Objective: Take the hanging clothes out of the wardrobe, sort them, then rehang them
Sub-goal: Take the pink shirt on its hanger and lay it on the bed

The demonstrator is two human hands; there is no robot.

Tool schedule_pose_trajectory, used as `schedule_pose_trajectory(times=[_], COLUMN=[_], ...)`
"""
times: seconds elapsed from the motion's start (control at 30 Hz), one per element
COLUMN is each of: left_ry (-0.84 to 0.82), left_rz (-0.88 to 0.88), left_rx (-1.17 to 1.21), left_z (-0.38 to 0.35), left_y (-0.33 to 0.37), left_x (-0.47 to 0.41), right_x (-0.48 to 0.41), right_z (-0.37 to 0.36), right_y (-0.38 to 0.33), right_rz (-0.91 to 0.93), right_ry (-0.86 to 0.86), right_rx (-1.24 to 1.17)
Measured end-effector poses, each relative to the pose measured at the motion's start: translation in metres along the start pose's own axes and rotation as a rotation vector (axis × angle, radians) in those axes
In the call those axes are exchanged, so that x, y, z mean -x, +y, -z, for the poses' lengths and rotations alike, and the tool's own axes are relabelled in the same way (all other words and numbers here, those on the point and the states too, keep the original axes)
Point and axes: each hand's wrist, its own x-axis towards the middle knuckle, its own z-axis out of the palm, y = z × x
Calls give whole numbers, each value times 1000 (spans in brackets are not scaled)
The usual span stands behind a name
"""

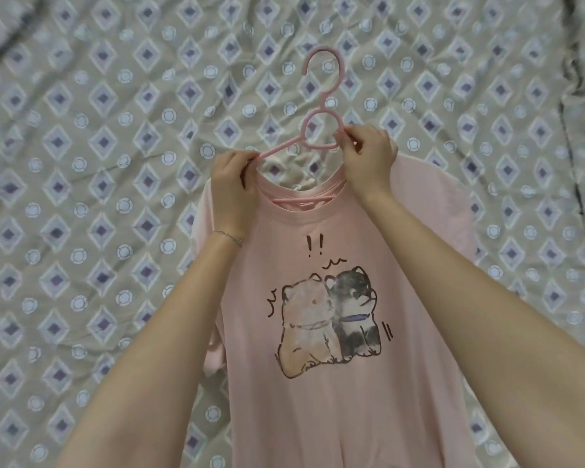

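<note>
Pink tee point(318, 238) lies flat on the patterned bedspread point(81, 163) with the pink hanger point(313, 128) half through the neck. Left hand point(232, 184) and right hand point(368, 157) each pinch a hanger shoulder. My take: ease one arm in at a time so the collar doesn't stretch.

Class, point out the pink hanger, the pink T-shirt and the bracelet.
pink hanger point(279, 148): head view, sloping arm below the ring.
pink T-shirt point(318, 231): head view, chest above the print.
bracelet point(229, 236): head view, chain on the left wrist.
</note>
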Motion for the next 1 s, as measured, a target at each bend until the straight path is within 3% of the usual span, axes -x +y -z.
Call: schedule_pose_trajectory(times=[0.2, 0.4, 0.5, 0.67, 1.0], left_ry=[32, -35, -85, -248, -136], left_rz=[-4, 13, -85, -92, 75], left_rx=[38, -44, -251, -527, -555], left_z=[-5, -18, -18, 4, 109], left_y=[-1, -33, -39, -11, 96], left_x=[-24, -10, 1, 46, 147], right_x=[-24, -14, -1, 47, 145], right_z=[-4, -23, -18, 15, 138], right_y=[-5, 23, 31, 14, -73], right_rz=[43, 43, 95, 120, 137], right_ry=[43, -108, -231, -320, -450], right_rx=[-3, 146, 315, 446, 519])
